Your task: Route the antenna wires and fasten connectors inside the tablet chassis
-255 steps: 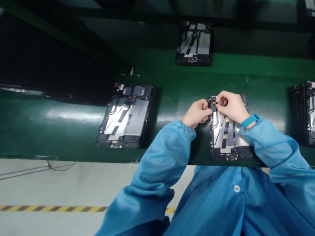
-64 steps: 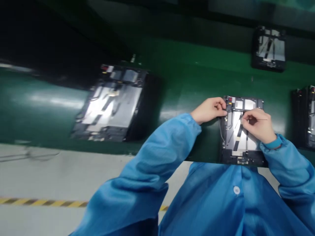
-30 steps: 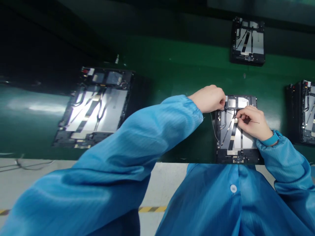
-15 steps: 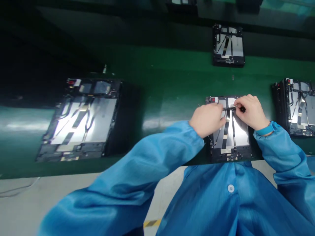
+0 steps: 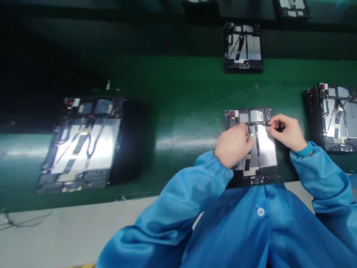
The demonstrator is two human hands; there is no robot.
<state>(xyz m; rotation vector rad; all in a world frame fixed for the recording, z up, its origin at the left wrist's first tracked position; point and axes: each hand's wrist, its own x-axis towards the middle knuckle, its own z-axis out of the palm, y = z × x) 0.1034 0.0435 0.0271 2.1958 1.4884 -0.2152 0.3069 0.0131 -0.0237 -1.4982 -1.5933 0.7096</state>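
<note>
In front of me on the green bench lies an opened, tablet-like electronic device (image 5: 267,150), with a silver panel, a black frame and dark ribbon cables (image 5: 258,145). My left hand (image 5: 232,146) rests over its left side, fingers curled down and closed; its fingertips are partly hidden. A thin rod (image 5: 219,125) sticks out beyond that hand, and I cannot tell whether the hand holds it. At the device's upper right edge, my right hand (image 5: 288,131) is closed in a pinch of thumb and forefinger. Whatever lies in the pinch is too small to name.
To the left stands a similar device (image 5: 89,145), apparently stacked. Another stack (image 5: 338,117) is close on my right. Farther back is one more device (image 5: 242,48), with others at the top edge. The bench's front edge (image 5: 134,198) runs before me.
The view has shifted, so the bench things sit differently. My left hand is lower on the device, uncovering more of its upper part. My right hand has moved to its right edge.
</note>
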